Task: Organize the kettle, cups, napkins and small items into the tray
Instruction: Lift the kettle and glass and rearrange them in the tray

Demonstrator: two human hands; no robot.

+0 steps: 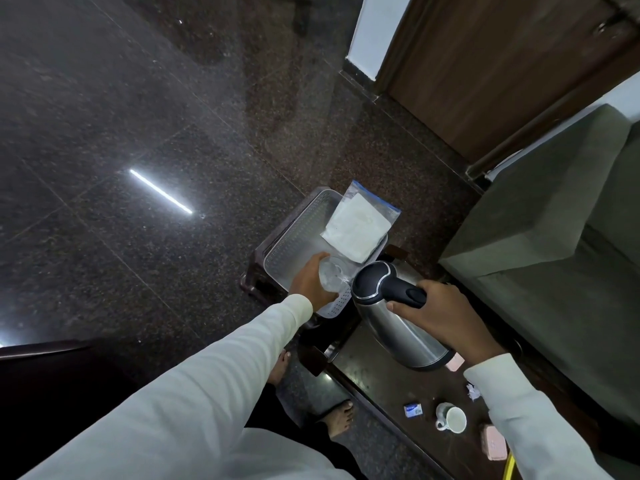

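Note:
A clear perforated tray (298,230) rests on a dark stool. Across its far right corner lies a bag of white napkins (358,226). My left hand (311,282) grips a clear glass (334,273) held over the near end of the tray. In my right hand (446,317) is the black handle of a steel kettle (398,323), which is tilted with its black lid toward the glass. On the dark table stand a white cup (452,418), a small blue packet (413,409), a crumpled wrapper (473,392) and a pink item (493,442).
A grey sofa (554,237) fills the right side, and a wooden door (485,64) stands behind it. A second pink item (454,362) peeks out beside the kettle's base. Dark polished floor spreads to the left. My bare feet (341,417) stand beside the table.

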